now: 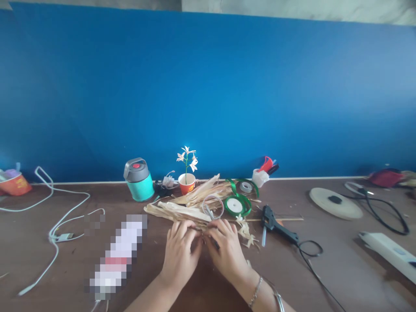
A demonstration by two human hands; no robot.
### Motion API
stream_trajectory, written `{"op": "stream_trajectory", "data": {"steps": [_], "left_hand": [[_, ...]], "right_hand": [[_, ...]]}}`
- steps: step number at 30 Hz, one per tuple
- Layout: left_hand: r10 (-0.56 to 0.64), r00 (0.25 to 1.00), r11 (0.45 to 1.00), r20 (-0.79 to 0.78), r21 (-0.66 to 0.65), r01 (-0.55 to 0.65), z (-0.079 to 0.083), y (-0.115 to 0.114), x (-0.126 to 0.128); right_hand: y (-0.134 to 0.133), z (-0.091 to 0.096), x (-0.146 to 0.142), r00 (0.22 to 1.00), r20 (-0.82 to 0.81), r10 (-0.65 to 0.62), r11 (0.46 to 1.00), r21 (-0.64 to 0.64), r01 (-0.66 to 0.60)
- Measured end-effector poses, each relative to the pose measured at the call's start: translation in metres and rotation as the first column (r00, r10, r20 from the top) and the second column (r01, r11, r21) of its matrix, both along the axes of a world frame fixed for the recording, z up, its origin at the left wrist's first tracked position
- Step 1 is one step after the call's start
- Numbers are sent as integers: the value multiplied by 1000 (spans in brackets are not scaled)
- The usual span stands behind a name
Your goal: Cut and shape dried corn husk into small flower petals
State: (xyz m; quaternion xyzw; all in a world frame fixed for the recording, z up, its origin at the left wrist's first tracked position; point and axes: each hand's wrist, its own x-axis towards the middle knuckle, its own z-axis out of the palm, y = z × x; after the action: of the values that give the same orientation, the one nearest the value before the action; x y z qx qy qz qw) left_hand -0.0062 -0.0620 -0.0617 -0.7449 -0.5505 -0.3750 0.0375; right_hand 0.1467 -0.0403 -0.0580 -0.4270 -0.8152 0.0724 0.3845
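Husk, pale tan and dried, is what both grips close on. The left hand (181,251) and the right hand (227,250) meet fingertip to fingertip at the near edge of the husk bundle (172,211). The fingers are curled and pressed together on a strip there, and the pinched piece is mostly hidden. The bundle lies just beyond the fingertips on the brown table (292,273), with its long axis running left to right and rising slightly toward the far right. Both hands are equally near it, and each covers its own side. A clear tape ring (212,196) rests on the bundle. A green ribbon spool (235,206) sits just right of it, and a black glue gun (275,225) lies farther right. A paper cup (186,184) with a handmade flower and a teal jug (140,180) stand behind.
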Motion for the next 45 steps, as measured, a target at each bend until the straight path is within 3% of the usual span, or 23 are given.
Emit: {"op": "stream_trajectory", "data": {"steps": [15, 24, 31, 45], "left_hand": [[-11, 997, 1000, 70, -12, 11, 4, -2, 3], [104, 991, 994, 85, -31, -102, 2, -1, 3], [24, 998, 999, 59, -41, -21, 0, 2, -2], [-26, 999, 997, 28, -69, 28, -5, 1, 0]], "right_hand": [[-5, 2, -7, 995, 4, -100, 994, 52, 99], [-1, 1, -4, 980, -36, -193, 977, 81, 196], [1, 0, 0, 998, 11, -58, 998, -10, 58], [2, -5, 0, 1000, 4, 23, 997, -69, -23]]}}
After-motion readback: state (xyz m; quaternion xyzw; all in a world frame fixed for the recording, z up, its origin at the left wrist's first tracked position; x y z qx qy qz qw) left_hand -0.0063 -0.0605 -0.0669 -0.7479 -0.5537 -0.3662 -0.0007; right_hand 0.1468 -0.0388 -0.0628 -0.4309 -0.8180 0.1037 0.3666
